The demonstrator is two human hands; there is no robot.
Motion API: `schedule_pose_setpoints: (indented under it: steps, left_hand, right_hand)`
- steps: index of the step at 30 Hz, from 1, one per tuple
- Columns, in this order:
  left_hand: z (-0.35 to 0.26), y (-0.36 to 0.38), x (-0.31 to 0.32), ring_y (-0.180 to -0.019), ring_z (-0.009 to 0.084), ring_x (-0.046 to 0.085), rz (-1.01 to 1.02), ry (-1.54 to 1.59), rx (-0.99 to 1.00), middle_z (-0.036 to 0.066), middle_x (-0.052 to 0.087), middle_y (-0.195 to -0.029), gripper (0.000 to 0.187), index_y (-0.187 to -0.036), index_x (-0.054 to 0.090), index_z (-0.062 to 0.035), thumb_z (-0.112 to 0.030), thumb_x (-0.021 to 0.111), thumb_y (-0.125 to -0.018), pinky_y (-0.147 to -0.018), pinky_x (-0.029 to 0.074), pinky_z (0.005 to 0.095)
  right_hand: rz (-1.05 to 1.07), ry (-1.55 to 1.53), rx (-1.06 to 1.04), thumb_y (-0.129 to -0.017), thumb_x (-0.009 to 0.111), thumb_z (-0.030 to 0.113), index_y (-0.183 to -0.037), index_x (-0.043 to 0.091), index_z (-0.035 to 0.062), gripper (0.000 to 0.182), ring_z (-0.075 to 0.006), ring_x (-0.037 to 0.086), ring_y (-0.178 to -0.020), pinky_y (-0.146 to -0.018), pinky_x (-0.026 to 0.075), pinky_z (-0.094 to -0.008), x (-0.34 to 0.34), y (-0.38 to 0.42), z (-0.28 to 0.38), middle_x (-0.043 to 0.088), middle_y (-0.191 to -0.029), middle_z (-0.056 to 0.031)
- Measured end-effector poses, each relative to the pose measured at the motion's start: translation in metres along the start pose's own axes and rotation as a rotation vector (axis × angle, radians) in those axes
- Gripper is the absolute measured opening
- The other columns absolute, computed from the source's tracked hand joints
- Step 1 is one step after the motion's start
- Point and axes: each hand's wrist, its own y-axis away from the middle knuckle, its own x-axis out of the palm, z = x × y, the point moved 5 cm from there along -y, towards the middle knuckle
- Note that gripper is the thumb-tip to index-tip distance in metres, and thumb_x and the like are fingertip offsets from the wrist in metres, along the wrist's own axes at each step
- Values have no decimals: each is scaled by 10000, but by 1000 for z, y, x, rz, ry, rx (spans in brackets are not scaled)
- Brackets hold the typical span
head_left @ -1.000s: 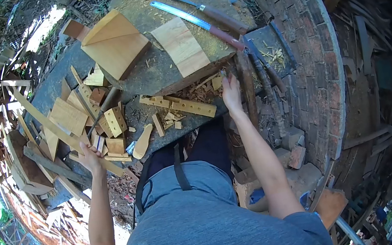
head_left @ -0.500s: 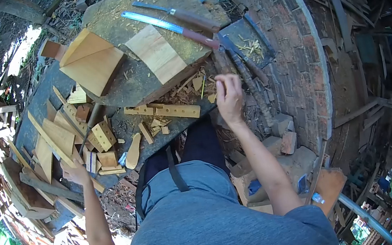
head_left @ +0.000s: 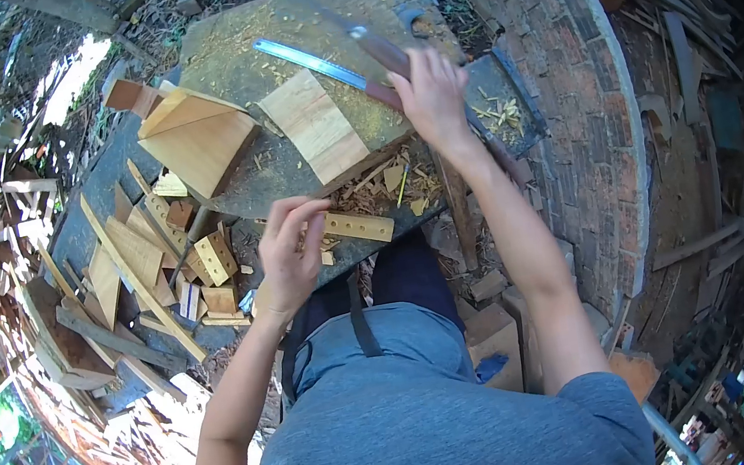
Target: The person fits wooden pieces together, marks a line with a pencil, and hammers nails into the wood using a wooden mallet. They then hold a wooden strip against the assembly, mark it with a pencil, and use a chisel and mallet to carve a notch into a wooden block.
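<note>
My right hand (head_left: 435, 98) is closed round the wooden handle of a knife (head_left: 380, 49), whose blade is blurred over the work surface. Just left of it lies a second long blade (head_left: 310, 60) with a dark reddish handle. My left hand (head_left: 291, 251) has its fingers apart and curved, over the near edge of the bench, by a yellowish strip with holes (head_left: 359, 226). A square wooden board (head_left: 314, 128) rests flat between the hands and a larger angled wooden block (head_left: 196, 143).
Wood offcuts and a long thin strip (head_left: 139, 277) crowd the left side. Chips and a yellow pencil-like stick (head_left: 403, 185) lie near the front edge. A curved brick wall (head_left: 586, 98) runs along the right.
My right hand has moved up and taken hold of the knife, which is lifted. My left hand has left the long strip at the left and come toward the middle.
</note>
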Motion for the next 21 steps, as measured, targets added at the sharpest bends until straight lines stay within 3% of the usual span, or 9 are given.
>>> schedule_pose_setpoints:
  steps: [3,6,8,9,10,12,15,19,21]
  left_hand:
    - [-40,-37,17,-1096,238,604,-160,304,-111,164,591,-1274,451,-1338,492,-18,-85,659,-924,-956,466,340]
    - [-55,-56,32,-1058,212,632,-327,720,-267,136,656,-1208,487,-1393,401,-16,-149,614,-975,-966,473,335]
    - [-36,-32,24,-977,222,672,-642,855,-511,151,706,-1053,359,-1288,409,-41,-178,583,-1005,-933,500,344]
    - [-28,-17,14,-837,205,685,-747,843,-540,123,685,-954,328,-1255,406,-54,-184,578,-1007,-852,544,345]
    - [-12,8,2,-677,177,648,-835,738,-606,64,610,-809,338,-1257,407,-52,-189,583,-1004,-701,576,325]
    - [19,57,-20,-547,135,542,-979,600,-736,36,510,-728,323,-1242,426,-45,-183,589,-1000,-477,490,277]
    - [90,121,-51,-505,120,512,-977,292,-858,33,520,-714,268,-1188,469,-30,-165,590,-990,-449,439,273]
    - [186,153,-90,-674,154,587,-899,-7,-1011,102,562,-847,326,-1208,486,-9,-187,614,-967,-573,488,312]
    - [209,149,-105,-940,191,589,-897,-786,-670,171,549,-1025,420,-1270,487,2,-218,635,-944,-762,495,367]
  right_hand:
    - [-72,-255,11,-973,593,184,-1285,497,-22,386,-389,540,-1057,-901,409,-470,-42,44,42,569,-1121,-194]
    - [130,-544,-212,-917,642,138,-1284,543,-11,408,-380,545,-1027,-908,416,-453,-59,80,95,566,-1127,-192]
    - [382,-588,-279,-903,653,130,-1267,575,4,393,-360,533,-1035,-911,412,-436,-65,85,108,567,-1124,-178]
    - [282,-511,-255,-902,649,140,-1255,583,12,382,-347,525,-1044,-905,405,-436,-62,78,95,561,-1113,-160]
    - [181,-436,-230,-901,644,150,-1244,591,19,370,-335,517,-1052,-898,397,-436,-56,65,77,554,-1101,-141]
    - [140,-192,-98,-878,666,140,-1261,582,53,402,-329,489,-1115,-917,405,-453,-40,36,39,518,-1181,-139]
    - [186,-13,-209,-873,667,152,-1281,561,54,433,-326,513,-1068,-900,435,-443,-2,17,7,528,-1152,-122]
    - [229,62,-255,-893,626,160,-1237,574,50,365,-326,574,-1037,-821,480,-426,13,15,-2,563,-1089,-131]
    - [207,-42,-159,-897,603,147,-1213,582,42,334,-335,592,-1009,-797,487,-428,0,24,-5,577,-1070,-146]
